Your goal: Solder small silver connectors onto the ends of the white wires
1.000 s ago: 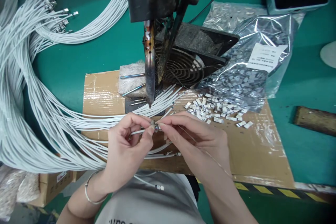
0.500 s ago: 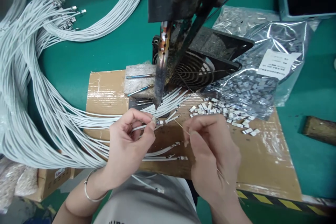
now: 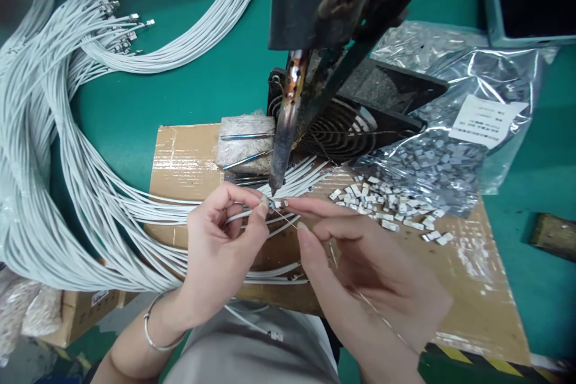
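Observation:
My left hand pinches a white cable close to its end, just below the pointed tip of a soldering iron. At the cable's end is a small metal connector. My right hand holds a thin solder wire between thumb and fingers; the wire runs up to the cable end under the iron tip and trails back over the palm. The right index finger stretches to the connector and seems to touch it.
Thick bundles of white cables lie at the left. Small metal pieces are scattered on the cardboard, beside a clear bag. A black fan stands behind the iron, near a wrapped block.
My right hand has moved left and opened its index finger out to the connector, bringing the solder wire to the cable end. My left hand holds nearly the same place. The view has shifted slightly.

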The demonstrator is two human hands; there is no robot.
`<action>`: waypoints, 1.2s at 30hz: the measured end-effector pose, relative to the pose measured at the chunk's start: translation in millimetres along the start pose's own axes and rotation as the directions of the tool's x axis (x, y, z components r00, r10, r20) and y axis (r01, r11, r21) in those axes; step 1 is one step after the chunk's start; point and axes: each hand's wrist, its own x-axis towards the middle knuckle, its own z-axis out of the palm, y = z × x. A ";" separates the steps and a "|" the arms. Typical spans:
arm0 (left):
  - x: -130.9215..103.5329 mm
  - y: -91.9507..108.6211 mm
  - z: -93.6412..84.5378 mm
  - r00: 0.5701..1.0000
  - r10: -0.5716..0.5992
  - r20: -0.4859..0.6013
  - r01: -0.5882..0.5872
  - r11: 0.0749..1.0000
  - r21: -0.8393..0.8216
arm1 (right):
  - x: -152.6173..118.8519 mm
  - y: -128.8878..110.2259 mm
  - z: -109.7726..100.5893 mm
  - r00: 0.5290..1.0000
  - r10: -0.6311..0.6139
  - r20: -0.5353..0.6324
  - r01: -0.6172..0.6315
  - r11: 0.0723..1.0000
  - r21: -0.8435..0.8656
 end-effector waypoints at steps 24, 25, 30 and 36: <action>7.8 3.2 5.3 0.997 0.055 -0.062 -0.055 0.998 0.000 | 14.8 -7.2 6.1 0.996 0.076 -0.045 -0.072 0.993 0.091; 7.7 3.5 5.2 0.996 0.057 -0.062 -0.057 0.998 -0.003 | 14.8 -7.3 5.9 0.996 0.079 -0.043 -0.074 0.993 0.093; 7.4 4.6 4.9 0.995 0.066 -0.071 -0.068 0.998 -0.016 | 14.3 -6.5 6.2 0.997 0.068 -0.039 -0.064 0.993 0.102; 8.6 2.8 5.3 0.993 0.094 -0.066 -0.096 0.995 -0.017 | 14.5 -5.3 7.2 0.999 0.039 -0.037 -0.034 0.994 0.106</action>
